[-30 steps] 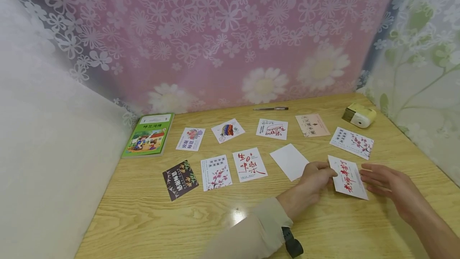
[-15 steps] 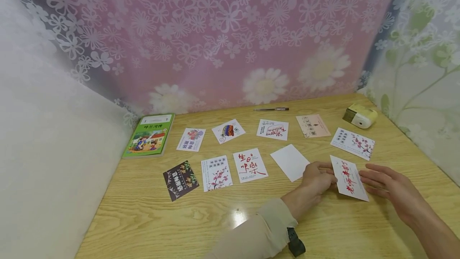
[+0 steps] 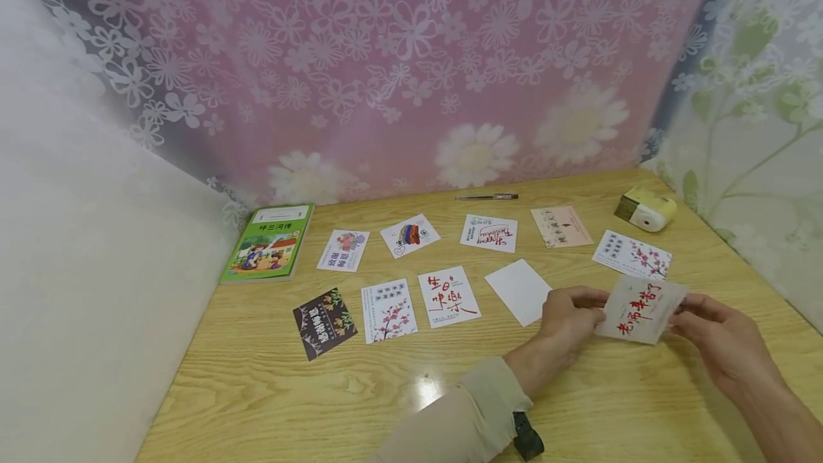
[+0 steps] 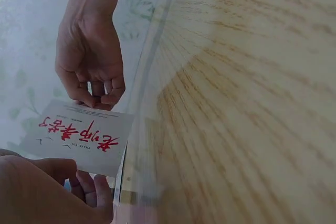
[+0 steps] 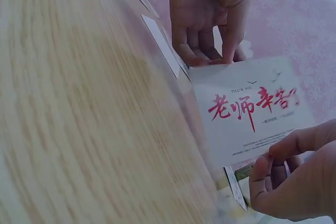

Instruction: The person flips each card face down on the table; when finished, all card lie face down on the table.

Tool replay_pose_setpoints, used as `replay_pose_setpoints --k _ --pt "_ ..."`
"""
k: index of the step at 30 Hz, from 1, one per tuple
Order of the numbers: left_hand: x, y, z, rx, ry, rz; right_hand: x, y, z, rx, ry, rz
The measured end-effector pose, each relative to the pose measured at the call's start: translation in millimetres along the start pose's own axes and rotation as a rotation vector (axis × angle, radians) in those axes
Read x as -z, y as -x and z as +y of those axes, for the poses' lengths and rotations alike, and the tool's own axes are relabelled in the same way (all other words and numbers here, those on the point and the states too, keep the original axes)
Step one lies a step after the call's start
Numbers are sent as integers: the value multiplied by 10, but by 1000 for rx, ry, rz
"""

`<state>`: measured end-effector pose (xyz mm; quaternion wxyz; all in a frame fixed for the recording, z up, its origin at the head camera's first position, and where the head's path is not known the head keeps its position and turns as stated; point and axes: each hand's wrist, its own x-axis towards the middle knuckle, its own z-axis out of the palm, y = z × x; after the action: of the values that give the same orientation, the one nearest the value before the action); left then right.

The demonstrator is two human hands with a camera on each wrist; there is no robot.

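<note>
You held a card [image 3: 640, 308] lifted off the surface [image 3: 321, 384] at its front right, both hands on it. The card was white with red brush lettering across its face and a line of small print beneath; it sat tilted, lettering toward you. Your left hand [image 3: 569, 320] pinched its left edge, thumb over, fingers curled under. Your right hand [image 3: 720, 338] pinched the right edge the same way, so each grip was clamped on the card.

Just left of your left hand lay a blank card [image 3: 519, 291]. Beyond the held card lay a blossom card [image 3: 632, 254], near but apart. Further left in the near row: a red-script card [image 3: 449, 296], a plum card [image 3: 388, 309] and a black card [image 3: 324, 323]. The far row held four more cards, with a pen [image 3: 486, 197] behind them. A book [image 3: 268, 242] lay at far left, a sharpener [image 3: 645, 209] at far right. Flowered curtains [image 3: 411, 63] closed in the back. Nothing lay between your hands and the card.
</note>
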<state>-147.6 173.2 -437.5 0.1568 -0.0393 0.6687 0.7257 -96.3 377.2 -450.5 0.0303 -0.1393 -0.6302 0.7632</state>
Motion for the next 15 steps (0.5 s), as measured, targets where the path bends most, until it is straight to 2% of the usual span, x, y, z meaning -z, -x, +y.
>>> replay_pose_setpoints --k 3,6,10,13,15 --pt "15 5 14 1 -47 18 -17 35 0 22 -62 -4" --pt "36 10 31 0 -64 5 -42 59 7 68 -87 -8" --pt "66 8 41 -45 -73 -11 -76 60 6 96 -96 -10" --pt "78 -1 39 -80 -68 12 -97 54 9 89 -111 -6" --pt "80 -7 38 -74 -52 22 -111 54 12 96 -124 -6"
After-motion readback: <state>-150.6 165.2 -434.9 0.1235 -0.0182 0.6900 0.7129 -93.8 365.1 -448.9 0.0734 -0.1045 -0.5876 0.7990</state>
